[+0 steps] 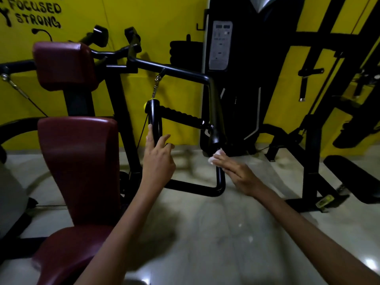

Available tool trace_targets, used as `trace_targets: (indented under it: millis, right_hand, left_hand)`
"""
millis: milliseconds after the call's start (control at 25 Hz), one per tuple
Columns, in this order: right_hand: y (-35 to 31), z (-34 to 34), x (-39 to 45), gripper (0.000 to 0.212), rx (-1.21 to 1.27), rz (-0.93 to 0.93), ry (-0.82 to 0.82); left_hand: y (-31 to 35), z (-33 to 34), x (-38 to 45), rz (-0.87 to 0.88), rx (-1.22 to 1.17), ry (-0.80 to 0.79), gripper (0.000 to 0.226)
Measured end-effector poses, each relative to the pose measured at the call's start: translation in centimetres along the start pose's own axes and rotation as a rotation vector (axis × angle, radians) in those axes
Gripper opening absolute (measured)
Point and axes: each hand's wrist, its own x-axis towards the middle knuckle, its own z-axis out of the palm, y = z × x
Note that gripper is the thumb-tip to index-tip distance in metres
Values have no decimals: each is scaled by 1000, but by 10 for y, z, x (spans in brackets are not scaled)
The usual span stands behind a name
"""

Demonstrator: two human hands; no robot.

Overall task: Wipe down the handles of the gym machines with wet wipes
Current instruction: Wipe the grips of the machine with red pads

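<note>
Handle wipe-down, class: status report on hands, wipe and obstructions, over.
Left hand fingers on smooth handle. Right hand pinching wet wipe below ribbed grip. No obstructions.

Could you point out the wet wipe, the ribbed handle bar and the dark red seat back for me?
Wet wipe (216, 156), head view: white wad at the right hand's fingertips.
Ribbed handle bar (181, 115), head view: middle of the black ribbed grip.
Dark red seat back (82, 161), head view: centre of the padded cushion.

My left hand (158, 159) reaching up with straight fingers touching the black handle (155, 118), my right hand (236, 171) pinching a white wet wipe (216, 156) beside the machine's black arm (214, 112), maroon seat (80, 167) at left
</note>
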Motion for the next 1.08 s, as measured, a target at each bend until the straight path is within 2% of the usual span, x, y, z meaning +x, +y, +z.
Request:
trace_targets:
  millis: [200, 320, 440, 560, 720, 960, 1080]
  right_hand:
    - [-30, 43, -50, 35, -43, -61, 230]
    - [-48, 66, -56, 38, -190, -146, 335]
    - [-70, 89, -36, 42, -318, -236, 298]
    - [-90, 108, -9, 43, -376, -275, 223]
    - [-108, 106, 18, 44, -283, -285, 122]
    - [-95, 93, 8, 41, -301, -475, 106]
    - [-105, 89, 25, 45, -43, -335, 51]
  left_hand:
    - [-2, -2, -10, 12, -188, 6, 43]
    - [-2, -6, -14, -5, -293, 19, 54]
    - [0, -9, -13, -59, -428, -14, 52]
    - [-7, -10, -19, -111, -674, 2, 38]
    - [-27, -21, -33, -173, -1058, -50, 35]
    - [-46, -32, -31, -194, -1152, -61, 38]
    - [-38, -32, -34, -255, -1211, -28, 44]
